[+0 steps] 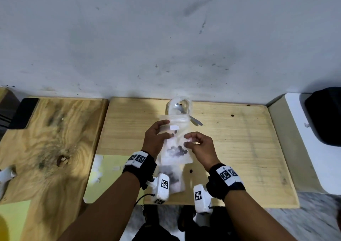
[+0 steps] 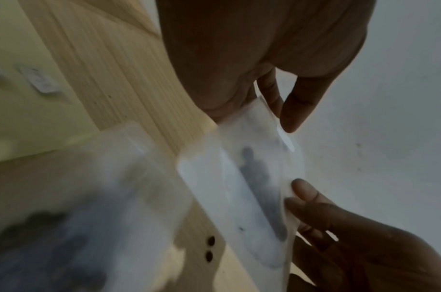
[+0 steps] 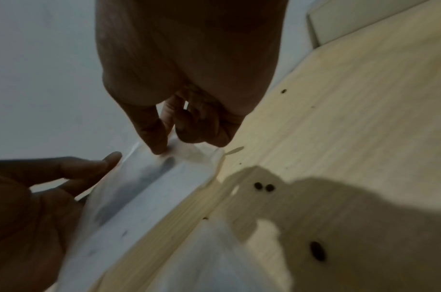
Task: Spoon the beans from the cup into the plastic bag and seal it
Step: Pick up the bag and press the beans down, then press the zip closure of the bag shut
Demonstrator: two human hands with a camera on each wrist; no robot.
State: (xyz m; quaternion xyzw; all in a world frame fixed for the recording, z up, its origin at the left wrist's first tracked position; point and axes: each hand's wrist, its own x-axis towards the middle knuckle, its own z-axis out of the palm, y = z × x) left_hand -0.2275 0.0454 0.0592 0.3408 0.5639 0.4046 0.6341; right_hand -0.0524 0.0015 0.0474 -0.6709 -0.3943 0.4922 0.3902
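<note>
A clear zip plastic bag [image 1: 173, 156] is held upright above the wooden table [image 1: 239, 148], with dark beans [image 1: 178, 150] gathered low inside it. My left hand [image 1: 167, 129] pinches its upper left edge, thumb in front. My right hand [image 1: 187, 140] pinches the right edge a little lower. The left wrist view shows my left hand [image 2: 276, 110] pinching the bag [image 2: 239, 187]. In the right wrist view my right hand [image 3: 169, 145] pinches the bag [image 3: 151, 187]. Behind the bag stands a clear cup [image 1: 180, 104] with a metal spoon [image 1: 195, 121] leaning in it.
A second bag with beans [image 1: 173, 179] lies on the table below my hands. Loose beans [image 1: 191, 171] are scattered on the wood. A black phone [image 1: 24, 113] lies far left on another table. A white box [image 1: 304, 139] carrying a black object [image 1: 324, 115] stands right. The wall [image 1: 166, 37] rises directly behind.
</note>
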